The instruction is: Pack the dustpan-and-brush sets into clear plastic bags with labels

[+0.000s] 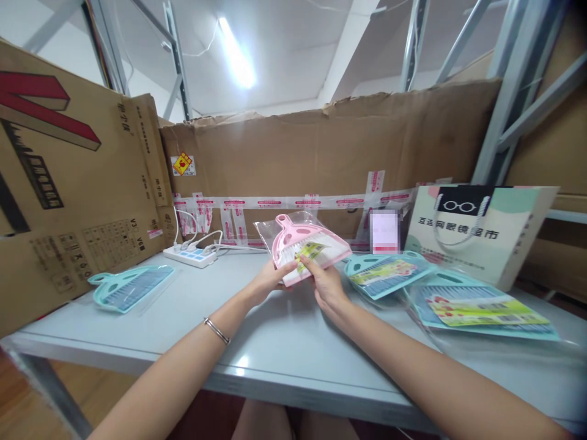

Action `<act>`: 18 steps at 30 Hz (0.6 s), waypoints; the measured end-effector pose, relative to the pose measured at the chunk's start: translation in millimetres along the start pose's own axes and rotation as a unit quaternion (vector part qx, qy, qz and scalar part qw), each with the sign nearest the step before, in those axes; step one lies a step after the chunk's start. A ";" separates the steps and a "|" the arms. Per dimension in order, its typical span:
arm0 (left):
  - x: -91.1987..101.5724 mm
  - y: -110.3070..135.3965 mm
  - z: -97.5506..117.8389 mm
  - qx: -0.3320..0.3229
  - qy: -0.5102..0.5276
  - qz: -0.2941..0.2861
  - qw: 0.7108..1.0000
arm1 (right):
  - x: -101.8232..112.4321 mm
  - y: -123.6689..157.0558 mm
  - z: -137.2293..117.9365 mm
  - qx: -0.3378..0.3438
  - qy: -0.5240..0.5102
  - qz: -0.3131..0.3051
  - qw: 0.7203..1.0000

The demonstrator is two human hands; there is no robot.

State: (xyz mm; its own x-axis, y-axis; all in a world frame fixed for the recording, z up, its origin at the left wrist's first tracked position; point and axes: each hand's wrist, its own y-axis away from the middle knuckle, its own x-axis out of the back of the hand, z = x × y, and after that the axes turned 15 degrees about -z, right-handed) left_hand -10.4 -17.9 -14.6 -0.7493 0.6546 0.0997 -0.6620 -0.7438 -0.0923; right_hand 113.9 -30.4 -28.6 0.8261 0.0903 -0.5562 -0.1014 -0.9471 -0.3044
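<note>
Pink plastic dustpan-and-brush set in a clear bag (312,244): held above the middle of the grey-topped desk (284,342), handle pointed up and toward the far edge; placed between both hands and just beyond them.
Left hand (269,280): clasped on the pink set's lower left part, thumb laid across the front; a silver bracelet (216,330) is worn at the wrist.
Right hand (327,285): clasped on the lower edge, thumb pressed near the yellow-green label (310,250); the fingers behind are hidden.
Desk, left end: a teal bagged dustpan-and-brush set (132,288) is laid flat, well apart from the left hand.
Desk, far edge: a white power strip (190,256) with plugged-in cables is set left of the middle, before a brown cardboard wall (321,153).
Desk, right end: two more teal bagged sets with bright labels are laid close together, the farther one (389,275) near the right hand, the nearer one (486,305) toward the right edge; a pale printed paper bag (481,232) is stood behind them.
</note>
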 end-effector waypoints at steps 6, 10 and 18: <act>2.9 -3.8 0.1 -0.084 0.019 0.042 0.995 | 0.0 2.1 13.2 0.008 0.008 -0.011 1.000; 3.2 -4.6 -4.6 -0.092 0.031 0.082 0.992 | 1.8 -4.2 7.5 -0.042 -0.025 0.020 0.999; 9.5 -7.6 -8.2 -0.133 0.050 0.110 0.984 | 13.0 -16.8 -19.9 -0.085 -0.069 0.093 0.990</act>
State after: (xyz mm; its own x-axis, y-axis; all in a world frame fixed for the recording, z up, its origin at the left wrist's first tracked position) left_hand -12.7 -4.9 -21.1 -0.8642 0.5008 -0.0476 -0.4535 -0.8165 -0.3572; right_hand 137.3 -19.4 -15.3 0.7168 -0.0607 -0.6946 -0.1411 -0.9882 -0.0593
